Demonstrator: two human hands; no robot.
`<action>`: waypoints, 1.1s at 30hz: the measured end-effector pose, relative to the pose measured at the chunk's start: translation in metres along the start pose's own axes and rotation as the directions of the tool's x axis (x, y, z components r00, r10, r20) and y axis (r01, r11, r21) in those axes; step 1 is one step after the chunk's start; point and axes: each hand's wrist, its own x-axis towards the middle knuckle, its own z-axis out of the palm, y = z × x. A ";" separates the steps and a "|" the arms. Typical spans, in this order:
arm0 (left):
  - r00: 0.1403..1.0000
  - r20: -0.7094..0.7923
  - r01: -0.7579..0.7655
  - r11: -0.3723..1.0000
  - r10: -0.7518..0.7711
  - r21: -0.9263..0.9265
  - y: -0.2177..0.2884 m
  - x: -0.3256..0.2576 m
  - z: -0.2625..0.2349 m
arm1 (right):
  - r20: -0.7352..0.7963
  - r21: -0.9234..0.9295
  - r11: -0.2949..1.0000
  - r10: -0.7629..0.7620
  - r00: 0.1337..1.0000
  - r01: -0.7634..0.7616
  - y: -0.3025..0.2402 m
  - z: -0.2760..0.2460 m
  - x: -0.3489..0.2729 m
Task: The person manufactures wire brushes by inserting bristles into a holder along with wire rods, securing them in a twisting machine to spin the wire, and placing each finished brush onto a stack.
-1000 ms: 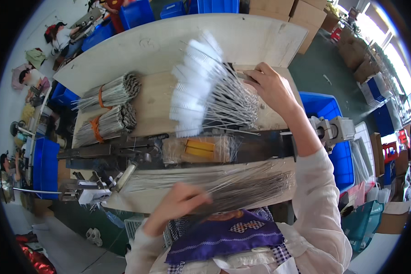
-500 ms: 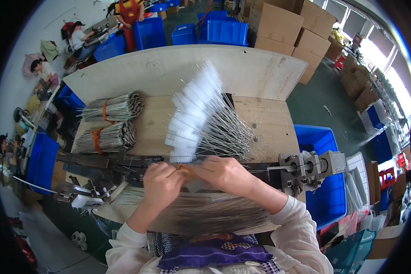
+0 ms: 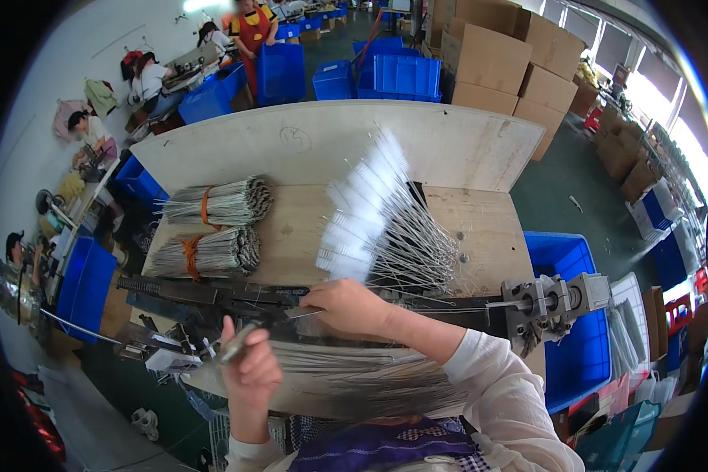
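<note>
My right hand (image 3: 344, 305) is closed in a pinch over the dark metal bar of the bench machine (image 3: 236, 295). A thin greyish piece (image 3: 300, 312) shows at its fingertips, too small to name. Lower and to the left is my left hand (image 3: 253, 370), smeared by motion, its index finger raised and the others curled. A blurred grey object (image 3: 240, 343) lies across its fingers; its kind cannot be made out. Beyond my right hand, white-bristled wire brushes (image 3: 362, 208) lie fanned in a pile, their wire stems (image 3: 421, 248) pointing right. Loose straight wires (image 3: 354, 362) lie nearest me.
Two bundles of wires (image 3: 216, 203) with orange ties lie on the left of the wooden bench (image 3: 295, 236). A metal clamp unit (image 3: 554, 307) stands at the right, beside a blue bin (image 3: 578, 358). An upright board (image 3: 338, 141) edges the back. Other people work beyond.
My hands, together over the bar before, are now apart: the left has moved down and left, with its index finger raised. The orange thing between them is out of sight. The whole view has shifted.
</note>
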 end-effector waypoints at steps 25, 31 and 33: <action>0.451 -0.430 -0.108 0.526 0.782 0.844 0.092 -0.076 -0.109 | -0.042 -0.463 0.825 0.347 0.937 -0.326 0.041 0.017 -0.075; 0.376 -0.250 -0.320 0.378 0.893 0.869 0.083 -0.065 -0.118 | -0.026 -0.169 0.893 0.418 0.908 -0.416 -0.025 -0.022 -0.083; 0.285 -0.244 -0.298 0.328 0.927 0.896 0.065 -0.064 -0.113 | -0.064 -0.110 0.894 0.430 0.900 -0.435 -0.037 -0.045 -0.095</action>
